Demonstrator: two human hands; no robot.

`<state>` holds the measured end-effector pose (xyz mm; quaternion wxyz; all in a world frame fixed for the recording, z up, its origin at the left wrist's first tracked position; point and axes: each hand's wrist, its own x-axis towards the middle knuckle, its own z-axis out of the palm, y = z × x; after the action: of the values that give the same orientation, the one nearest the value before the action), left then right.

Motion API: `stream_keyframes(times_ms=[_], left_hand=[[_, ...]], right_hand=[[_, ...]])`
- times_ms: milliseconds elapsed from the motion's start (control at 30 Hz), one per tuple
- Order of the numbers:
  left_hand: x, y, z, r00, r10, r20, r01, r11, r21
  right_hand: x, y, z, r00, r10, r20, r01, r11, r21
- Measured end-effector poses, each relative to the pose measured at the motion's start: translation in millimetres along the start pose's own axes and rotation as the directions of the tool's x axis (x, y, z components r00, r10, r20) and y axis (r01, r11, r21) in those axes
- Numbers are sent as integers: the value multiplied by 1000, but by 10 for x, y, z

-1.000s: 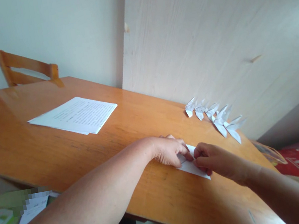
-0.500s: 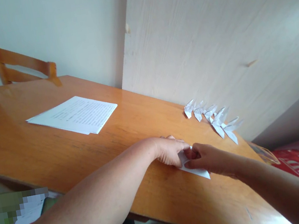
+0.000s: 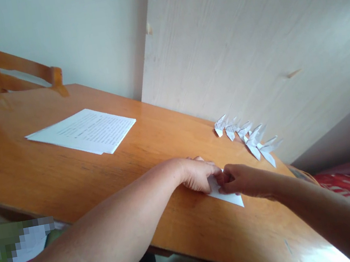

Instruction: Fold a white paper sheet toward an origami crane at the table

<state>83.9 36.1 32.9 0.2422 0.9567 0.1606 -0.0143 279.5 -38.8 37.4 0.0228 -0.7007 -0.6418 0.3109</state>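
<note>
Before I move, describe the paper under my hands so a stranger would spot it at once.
On the wooden table, find where the left hand and right hand meet. The white paper lies under both. It is smaller than the printed stack and flatter than the folded figures by the board.
</note>
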Motion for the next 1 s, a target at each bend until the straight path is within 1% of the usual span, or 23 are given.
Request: stream_keyframes(times_ms=[100, 233, 400, 567, 700, 800, 1000], left_hand=[[-8, 10, -5, 1000, -11, 1, 11, 1000, -3], [-9, 16, -11, 1000, -11, 9, 11, 1000, -5], [-5, 0, -6, 1000, 6, 21, -7, 1000, 6], [-10, -15, 6, 999, 29, 30, -30, 1000, 3], [-10, -28, 8, 999, 25, 33, -25, 1000, -1], [-9, -39, 6, 999, 29, 37, -29, 1000, -3], [-16, -37, 0, 998, 40, 49, -40, 999, 2]], right_hand=[[-16, -7, -18, 1000, -4, -28, 2, 999, -51], [-37, 53, -51, 997, 50, -53, -54, 996, -76], [-60, 200, -102, 994, 85, -71, -90, 994, -68], [-91, 262, -135, 991, 110, -82, -114, 993, -44], [-81, 319, -150, 992, 117, -41, -116, 993, 17], [-64, 367, -159, 995, 95, -13, -94, 994, 63], [-48, 408, -179, 998, 64, 12, -65, 994, 91]])
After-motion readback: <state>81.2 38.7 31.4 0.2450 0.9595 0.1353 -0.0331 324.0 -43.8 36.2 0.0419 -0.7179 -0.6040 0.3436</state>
